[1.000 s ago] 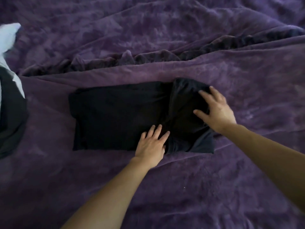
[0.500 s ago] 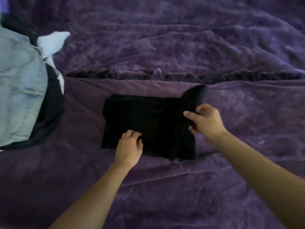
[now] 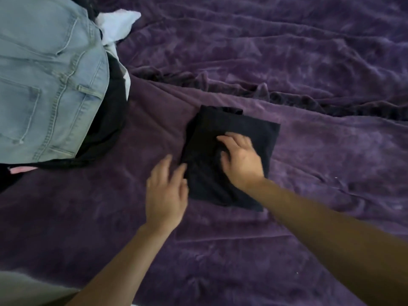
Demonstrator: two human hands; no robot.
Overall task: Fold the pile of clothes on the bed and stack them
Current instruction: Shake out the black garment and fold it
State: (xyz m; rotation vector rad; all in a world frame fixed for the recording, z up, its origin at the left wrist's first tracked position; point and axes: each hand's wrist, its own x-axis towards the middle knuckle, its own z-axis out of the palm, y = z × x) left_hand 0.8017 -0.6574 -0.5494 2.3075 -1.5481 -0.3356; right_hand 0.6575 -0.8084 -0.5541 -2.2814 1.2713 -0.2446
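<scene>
A black garment [image 3: 249,138] lies folded into a compact rectangle on the purple blanket [image 3: 309,74] in the middle of the view. My right hand [image 3: 240,160] rests flat on top of it, fingers spread and pointing left. Beside the garment's left edge, my left hand [image 3: 165,191] has straight fingers that reach its near-left corner. At the upper left lies a pile of clothes with light blue jeans [image 3: 48,78] on top, a black piece [image 3: 108,120] beneath them and a white piece [image 3: 117,21] at the back.
The blanket is wrinkled, with a dark raised fold [image 3: 309,100] running across behind the garment. A pink scrap [image 3: 19,170] peeks out under the pile at the left edge. A grey surface [image 3: 26,290] shows at the bottom left corner.
The right end of the black garment has been folded over to the left, halving its length. My right hand let go of the cloth and now lies flat on it. The view swung left.
</scene>
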